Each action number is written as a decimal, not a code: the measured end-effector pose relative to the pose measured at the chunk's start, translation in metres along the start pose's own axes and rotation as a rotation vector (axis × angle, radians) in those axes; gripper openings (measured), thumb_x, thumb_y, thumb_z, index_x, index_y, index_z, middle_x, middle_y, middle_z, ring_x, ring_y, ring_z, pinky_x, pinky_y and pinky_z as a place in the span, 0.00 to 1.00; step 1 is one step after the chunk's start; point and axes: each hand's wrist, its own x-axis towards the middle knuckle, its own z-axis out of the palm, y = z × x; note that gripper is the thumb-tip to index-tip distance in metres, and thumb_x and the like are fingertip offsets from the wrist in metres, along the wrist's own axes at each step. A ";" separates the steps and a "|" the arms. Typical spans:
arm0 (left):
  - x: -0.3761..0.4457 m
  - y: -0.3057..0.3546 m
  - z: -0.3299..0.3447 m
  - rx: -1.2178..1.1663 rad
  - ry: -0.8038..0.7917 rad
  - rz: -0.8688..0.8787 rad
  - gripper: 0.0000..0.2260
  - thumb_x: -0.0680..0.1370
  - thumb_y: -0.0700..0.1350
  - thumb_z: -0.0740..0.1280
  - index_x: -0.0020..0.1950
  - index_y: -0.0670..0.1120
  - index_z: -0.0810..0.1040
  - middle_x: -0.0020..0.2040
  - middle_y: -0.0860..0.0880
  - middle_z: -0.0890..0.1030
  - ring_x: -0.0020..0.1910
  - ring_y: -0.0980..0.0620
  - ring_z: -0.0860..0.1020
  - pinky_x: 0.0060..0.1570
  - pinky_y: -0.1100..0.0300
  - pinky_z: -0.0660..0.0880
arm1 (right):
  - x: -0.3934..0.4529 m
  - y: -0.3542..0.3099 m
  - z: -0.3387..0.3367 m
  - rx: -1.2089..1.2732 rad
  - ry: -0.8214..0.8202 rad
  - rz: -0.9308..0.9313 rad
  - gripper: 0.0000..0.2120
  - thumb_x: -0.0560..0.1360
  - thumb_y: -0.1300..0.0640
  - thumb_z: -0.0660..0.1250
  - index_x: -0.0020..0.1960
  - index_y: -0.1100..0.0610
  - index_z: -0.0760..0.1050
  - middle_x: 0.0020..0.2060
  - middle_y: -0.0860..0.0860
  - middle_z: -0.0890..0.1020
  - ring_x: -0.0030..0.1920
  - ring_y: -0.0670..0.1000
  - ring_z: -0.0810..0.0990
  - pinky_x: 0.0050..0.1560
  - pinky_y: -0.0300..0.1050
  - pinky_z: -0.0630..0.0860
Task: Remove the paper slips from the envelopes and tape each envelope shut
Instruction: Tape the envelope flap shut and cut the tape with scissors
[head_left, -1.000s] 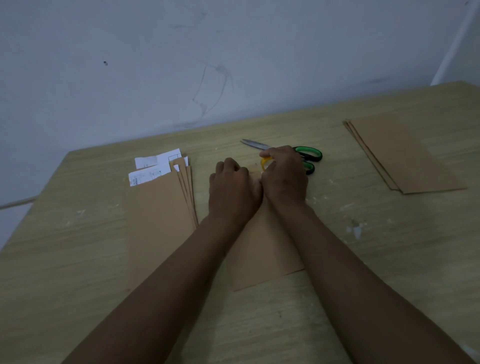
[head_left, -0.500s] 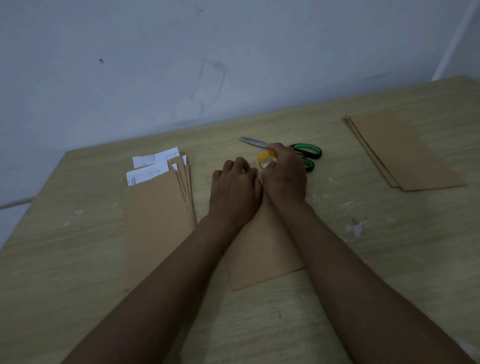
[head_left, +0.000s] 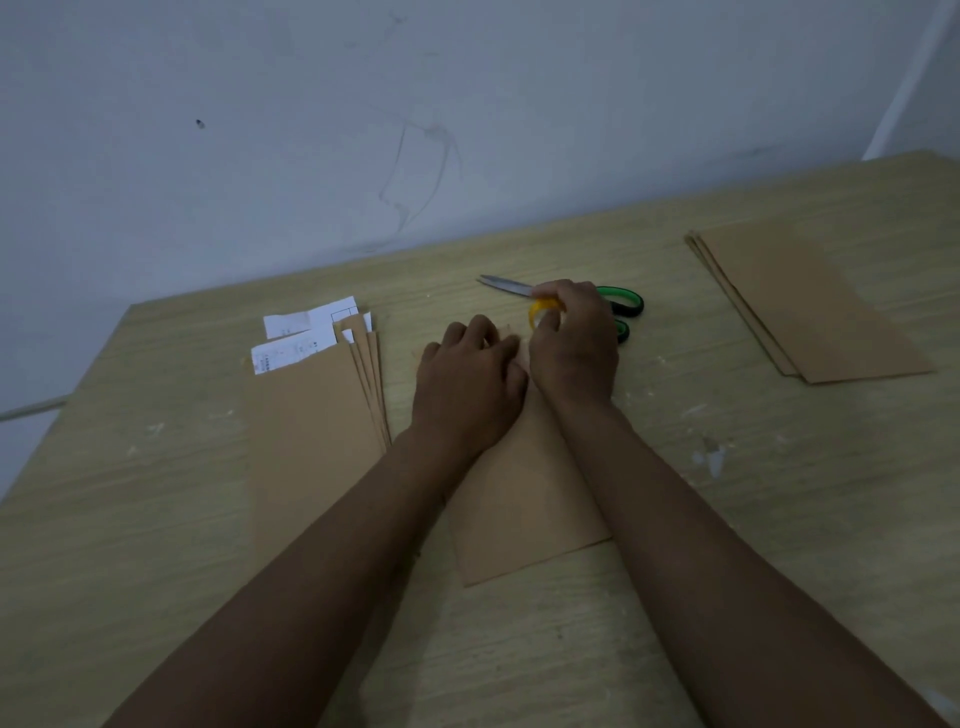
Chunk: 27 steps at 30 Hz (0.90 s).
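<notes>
Lying lengthwise on the wooden table, the brown envelope being worked occupies the centre, its far end covered by both hands. The left hand presses down on that end with fingers curled over it; whether it pinches anything cannot be determined. The right hand grips a yellow tape roll between thumb and fingers, just above the envelope's far edge. Directly behind the right hand, partly hidden by it, lie green-handled scissors, blades pointing left. To the left, just beside the centre envelope, rests a fanned stack of envelopes with white paper slips protruding from the far ends. Well apart at the right lies a second stack of envelopes. A grey wall stands behind the table.
</notes>
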 end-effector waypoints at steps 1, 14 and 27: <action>0.000 0.000 0.000 0.004 0.003 -0.002 0.23 0.78 0.56 0.51 0.63 0.51 0.80 0.56 0.48 0.76 0.55 0.45 0.74 0.48 0.50 0.73 | 0.001 0.000 0.000 0.035 0.024 0.002 0.16 0.71 0.66 0.59 0.52 0.53 0.80 0.51 0.51 0.79 0.56 0.54 0.76 0.52 0.44 0.71; -0.001 0.003 -0.002 0.013 -0.017 0.001 0.25 0.79 0.57 0.50 0.69 0.50 0.76 0.57 0.47 0.76 0.55 0.45 0.74 0.48 0.51 0.73 | 0.006 0.003 -0.001 0.105 0.159 0.049 0.11 0.74 0.64 0.64 0.54 0.57 0.80 0.51 0.54 0.81 0.53 0.53 0.78 0.49 0.36 0.67; 0.000 0.003 -0.005 0.025 -0.043 0.021 0.25 0.80 0.59 0.50 0.71 0.52 0.75 0.59 0.48 0.74 0.58 0.47 0.72 0.51 0.51 0.71 | 0.014 0.008 -0.017 0.170 0.269 -0.006 0.14 0.70 0.68 0.63 0.51 0.60 0.83 0.49 0.53 0.85 0.51 0.52 0.81 0.54 0.41 0.75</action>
